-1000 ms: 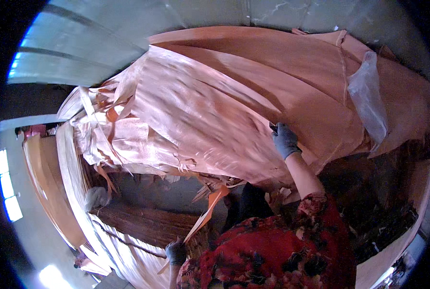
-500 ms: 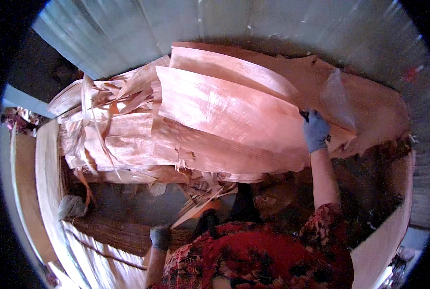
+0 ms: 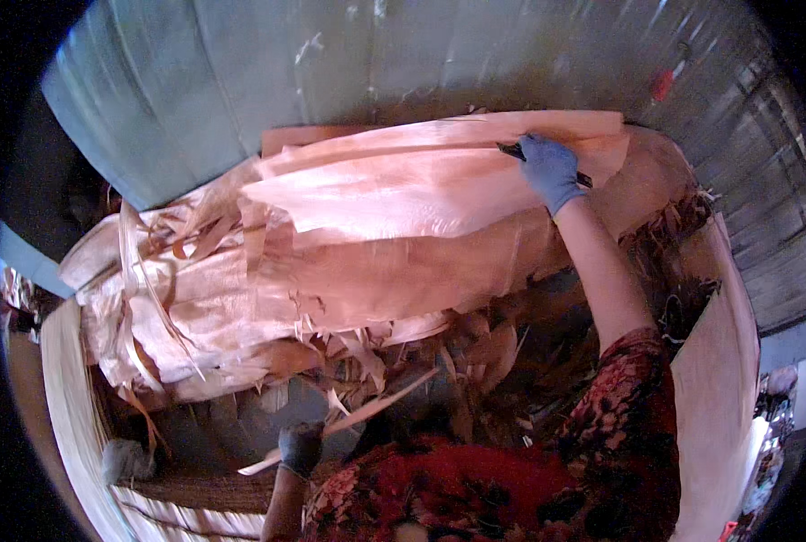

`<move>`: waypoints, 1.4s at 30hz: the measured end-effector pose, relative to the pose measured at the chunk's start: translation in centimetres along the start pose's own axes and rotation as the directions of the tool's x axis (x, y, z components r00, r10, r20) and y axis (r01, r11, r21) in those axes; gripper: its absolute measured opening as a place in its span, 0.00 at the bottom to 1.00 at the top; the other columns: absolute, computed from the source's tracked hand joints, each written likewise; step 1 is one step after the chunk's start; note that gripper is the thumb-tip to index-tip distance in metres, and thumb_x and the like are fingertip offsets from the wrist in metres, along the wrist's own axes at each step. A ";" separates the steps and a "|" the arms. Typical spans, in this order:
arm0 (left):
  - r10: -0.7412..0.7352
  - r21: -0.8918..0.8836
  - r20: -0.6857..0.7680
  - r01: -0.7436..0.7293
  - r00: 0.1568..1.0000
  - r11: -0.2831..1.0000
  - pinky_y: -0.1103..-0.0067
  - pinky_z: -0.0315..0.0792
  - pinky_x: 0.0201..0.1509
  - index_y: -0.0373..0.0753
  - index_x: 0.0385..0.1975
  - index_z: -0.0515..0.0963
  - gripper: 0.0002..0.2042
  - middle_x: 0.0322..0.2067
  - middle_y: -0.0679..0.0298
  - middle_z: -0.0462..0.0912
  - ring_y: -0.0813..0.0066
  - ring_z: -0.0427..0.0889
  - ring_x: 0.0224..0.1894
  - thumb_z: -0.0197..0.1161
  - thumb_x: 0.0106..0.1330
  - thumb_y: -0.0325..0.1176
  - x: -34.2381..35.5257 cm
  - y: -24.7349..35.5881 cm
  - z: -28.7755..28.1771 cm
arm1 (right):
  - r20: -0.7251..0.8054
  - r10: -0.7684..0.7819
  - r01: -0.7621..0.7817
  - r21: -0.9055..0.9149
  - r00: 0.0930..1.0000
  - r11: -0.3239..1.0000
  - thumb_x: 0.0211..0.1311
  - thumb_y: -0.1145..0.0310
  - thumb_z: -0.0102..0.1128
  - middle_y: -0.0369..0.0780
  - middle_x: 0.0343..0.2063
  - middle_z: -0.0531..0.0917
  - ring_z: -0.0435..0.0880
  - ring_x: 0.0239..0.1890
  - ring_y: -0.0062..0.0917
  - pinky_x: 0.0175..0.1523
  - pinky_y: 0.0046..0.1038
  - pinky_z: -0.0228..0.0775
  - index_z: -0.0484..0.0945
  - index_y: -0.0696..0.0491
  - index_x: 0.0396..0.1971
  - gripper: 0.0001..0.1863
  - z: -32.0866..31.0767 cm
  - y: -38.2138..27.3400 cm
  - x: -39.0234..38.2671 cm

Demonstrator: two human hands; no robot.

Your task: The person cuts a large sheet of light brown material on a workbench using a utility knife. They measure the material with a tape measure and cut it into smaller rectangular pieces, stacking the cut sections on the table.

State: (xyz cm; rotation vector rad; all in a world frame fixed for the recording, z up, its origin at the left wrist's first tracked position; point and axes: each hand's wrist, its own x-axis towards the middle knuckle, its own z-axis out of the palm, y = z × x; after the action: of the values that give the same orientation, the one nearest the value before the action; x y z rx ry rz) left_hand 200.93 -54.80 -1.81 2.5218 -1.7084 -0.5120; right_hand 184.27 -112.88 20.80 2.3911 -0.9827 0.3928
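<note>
The left hand [image 3: 301, 449] has its grip closed around a pale strip [image 3: 380, 408]; rightward, the thin sheet [image 3: 376, 197] atop the pile [image 3: 172, 330] has shifted farther away, baring more layer beneath; the right hand [image 3: 550, 172], also farther out, clenches a black tool [image 3: 510, 151].

Gloved right fingers [image 3: 533, 146] grip a black tool [image 3: 509, 150].

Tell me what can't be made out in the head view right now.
In the head view:
- Middle of the black hand tool: hidden by the right hand.
- Part of the veneer strip: hidden by the left hand.
- Whatever lies under the top veneer sheet: covered by it.
- Red object, upper right: too small and blurred.
</note>
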 end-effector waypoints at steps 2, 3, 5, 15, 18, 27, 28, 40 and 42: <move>0.072 0.082 0.010 -0.072 0.997 0.994 0.67 0.70 0.33 0.51 0.28 0.79 0.06 0.21 0.64 0.78 0.65 0.79 0.26 0.56 0.52 0.35 0.7 1.5 0.3 | -0.159 0.145 -0.126 0.123 0.977 0.984 0.55 0.66 0.50 0.41 0.27 0.80 0.81 0.27 0.36 0.29 0.37 0.72 0.74 0.49 0.29 0.06 -2.0 1.6 -1.1; 0.091 0.062 0.036 -0.094 0.995 0.994 0.67 0.70 0.33 0.51 0.29 0.79 0.06 0.21 0.65 0.78 0.66 0.79 0.26 0.56 0.52 0.36 0.9 3.5 -0.3 | -0.205 0.221 -0.183 0.188 0.953 0.965 0.56 0.65 0.49 0.42 0.28 0.80 0.81 0.28 0.36 0.30 0.37 0.72 0.74 0.49 0.29 0.06 -3.0 2.2 -2.5; 0.173 0.013 0.021 -0.173 0.985 0.985 0.66 0.70 0.34 0.51 0.32 0.80 0.08 0.21 0.65 0.78 0.66 0.79 0.27 0.57 0.53 0.38 1.8 5.8 0.0 | -0.160 0.183 -0.151 0.190 0.970 0.970 0.55 0.66 0.50 0.41 0.28 0.80 0.80 0.30 0.37 0.31 0.37 0.72 0.74 0.49 0.30 0.06 -4.2 4.1 -4.0; 0.621 -0.089 -0.033 -0.621 0.783 0.778 0.67 0.73 0.28 0.44 0.36 0.78 0.11 0.26 0.54 0.80 0.57 0.81 0.27 0.57 0.56 0.41 15.4 20.5 -0.5 | -0.570 0.435 -0.151 0.476 0.697 0.867 0.54 0.64 0.56 0.40 0.24 0.79 0.80 0.28 0.36 0.32 0.34 0.72 0.76 0.49 0.28 0.06 -17.4 12.5 -12.5; 0.682 -0.317 -0.081 -0.667 0.727 0.674 0.66 0.73 0.27 0.37 0.37 0.75 0.16 0.21 0.50 0.78 0.54 0.80 0.23 0.56 0.56 0.42 19.1 25.4 -0.2 | -0.461 0.530 -0.247 0.542 0.712 0.803 0.57 0.66 0.55 0.40 0.22 0.80 0.79 0.24 0.26 0.31 0.27 0.70 0.78 0.53 0.30 0.07 -20.2 12.6 -15.7; 0.758 -0.513 -0.271 -0.755 0.593 0.408 0.65 0.73 0.28 0.34 0.48 0.56 0.25 0.22 0.49 0.79 0.53 0.79 0.25 0.56 0.55 0.38 25.8 35.1 -5.6 | -0.270 0.430 -0.458 -0.047 0.861 0.888 0.60 0.67 0.51 0.42 0.25 0.81 0.79 0.28 0.28 0.31 0.31 0.68 0.76 0.56 0.30 0.09 -29.0 19.0 -21.6; 0.760 -0.511 -0.295 -0.768 0.579 0.387 0.65 0.73 0.28 0.34 0.50 0.54 0.27 0.23 0.49 0.79 0.53 0.79 0.25 0.56 0.55 0.38 26.6 36.9 -5.6 | -0.240 0.378 -0.424 -0.176 0.894 0.889 0.60 0.67 0.51 0.41 0.27 0.81 0.79 0.29 0.28 0.32 0.32 0.69 0.77 0.56 0.31 0.09 -30.0 19.8 -22.3; 0.508 -0.075 -0.001 -0.507 0.861 0.859 0.64 0.73 0.30 0.31 0.63 0.27 0.47 0.26 0.47 0.80 0.53 0.79 0.27 0.57 0.54 0.35 36.7 32.2 1.6 | -0.268 0.900 -0.625 -0.780 0.343 0.007 0.59 0.65 0.47 0.44 0.40 0.79 0.77 0.42 0.32 0.45 0.31 0.69 0.76 0.53 0.40 0.13 -46.0 28.4 -52.4; 0.443 0.025 0.197 -0.456 0.875 0.890 0.66 0.74 0.36 0.30 0.63 0.28 0.46 0.33 0.47 0.80 0.55 0.80 0.34 0.57 0.56 0.37 34.8 33.1 4.1 | -0.228 0.972 -0.482 -0.858 0.049 -0.177 0.60 0.64 0.46 0.44 0.42 0.78 0.77 0.45 0.32 0.47 0.31 0.68 0.76 0.53 0.42 0.14 -48.9 25.9 -61.6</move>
State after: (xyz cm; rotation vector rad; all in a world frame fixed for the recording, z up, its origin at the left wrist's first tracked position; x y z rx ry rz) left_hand 181.71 -98.77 -6.60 2.0530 -2.3265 -0.6687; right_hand 119.67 -65.97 42.82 0.5398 -2.3442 -0.4115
